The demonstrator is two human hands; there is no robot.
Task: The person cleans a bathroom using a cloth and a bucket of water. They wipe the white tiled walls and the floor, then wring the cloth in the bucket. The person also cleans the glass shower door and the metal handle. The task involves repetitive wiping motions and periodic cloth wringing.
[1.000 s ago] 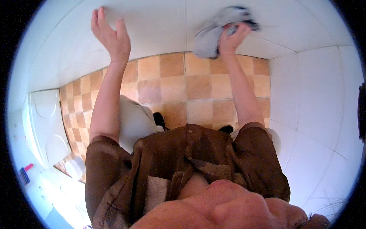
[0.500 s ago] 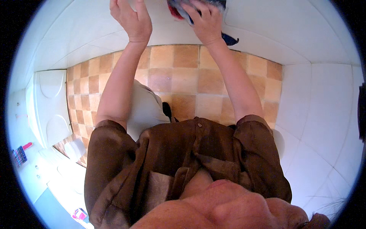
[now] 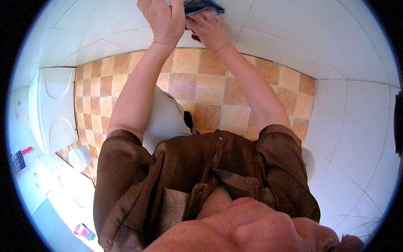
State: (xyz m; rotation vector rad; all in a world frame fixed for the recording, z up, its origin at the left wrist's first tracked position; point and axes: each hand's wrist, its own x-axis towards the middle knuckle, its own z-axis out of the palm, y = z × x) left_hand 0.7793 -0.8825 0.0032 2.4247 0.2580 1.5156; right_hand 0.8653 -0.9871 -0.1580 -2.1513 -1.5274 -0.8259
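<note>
At the top of the head view, my right hand [image 3: 208,30] presses a bunched dark blue and grey cloth [image 3: 204,6] against the white tiled wall [image 3: 277,21]. A dark red bit of the bunch shows below its fingers. My left hand [image 3: 167,24] is raised close beside it, thumb apart from the fingers. Its fingertips run out of the picture at the upper edge. Whether the left thumb touches the cloth cannot be made out.
Below the wall lies a floor of orange and brown checked tiles [image 3: 201,86]. A white panelled cabinet [image 3: 58,109] stands at the left, with a small white bin [image 3: 79,158] near it. White tiles [image 3: 336,126] line the right side.
My right hand and the cloth have moved left along the wall. My left hand has shifted right, so the two hands are now close together.
</note>
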